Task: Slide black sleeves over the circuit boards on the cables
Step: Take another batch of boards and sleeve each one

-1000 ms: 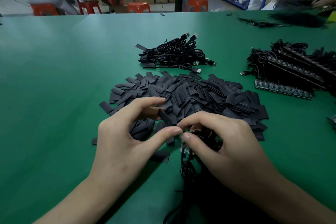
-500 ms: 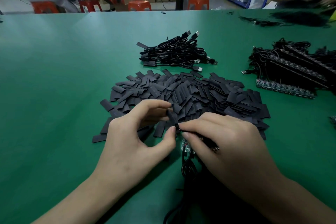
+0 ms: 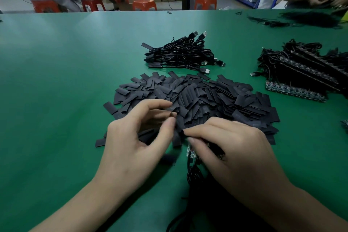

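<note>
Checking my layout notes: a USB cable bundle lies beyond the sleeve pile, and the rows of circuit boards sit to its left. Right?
Wrong side: in the head view the rows of circuit boards sit to the right of the sleeve pile. The USB cable bundle does lie beyond it.

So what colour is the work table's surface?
The table is plain green, clearest in the head view.
</note>
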The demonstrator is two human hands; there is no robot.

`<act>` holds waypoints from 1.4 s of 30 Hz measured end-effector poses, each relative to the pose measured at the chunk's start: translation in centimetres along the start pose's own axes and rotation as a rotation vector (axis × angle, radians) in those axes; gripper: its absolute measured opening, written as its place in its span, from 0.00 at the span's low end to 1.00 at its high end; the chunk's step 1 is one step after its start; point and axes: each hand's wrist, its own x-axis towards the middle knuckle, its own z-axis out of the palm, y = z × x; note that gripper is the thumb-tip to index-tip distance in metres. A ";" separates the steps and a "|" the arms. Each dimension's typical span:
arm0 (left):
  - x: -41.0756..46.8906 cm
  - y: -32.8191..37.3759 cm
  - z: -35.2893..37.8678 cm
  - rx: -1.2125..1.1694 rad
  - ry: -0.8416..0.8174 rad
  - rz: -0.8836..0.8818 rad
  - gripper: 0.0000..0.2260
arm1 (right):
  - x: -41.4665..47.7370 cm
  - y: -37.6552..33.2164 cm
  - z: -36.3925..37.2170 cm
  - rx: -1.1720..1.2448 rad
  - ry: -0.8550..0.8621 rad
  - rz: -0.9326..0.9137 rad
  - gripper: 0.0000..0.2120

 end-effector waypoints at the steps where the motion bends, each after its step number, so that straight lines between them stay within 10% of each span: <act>1: -0.1 -0.1 0.0 -0.008 -0.042 -0.004 0.16 | 0.0 0.0 0.0 0.023 -0.002 0.019 0.07; 15: 0.4 -0.7 -0.2 0.016 -0.039 -0.028 0.28 | 1.0 0.8 -0.8 0.111 -0.113 0.100 0.04; 25: -0.1 -0.4 -0.3 0.478 -0.364 0.177 0.22 | 17.2 7.7 -2.3 -0.302 -0.138 0.110 0.04; 35: 0.0 -0.6 -0.1 0.445 -0.501 0.221 0.20 | 30.0 9.2 6.7 -0.652 -0.396 -0.118 0.16; 42: 0.0 -0.7 -0.6 0.462 -0.530 0.226 0.26 | 24.3 6.9 6.1 -0.347 -0.276 -0.059 0.13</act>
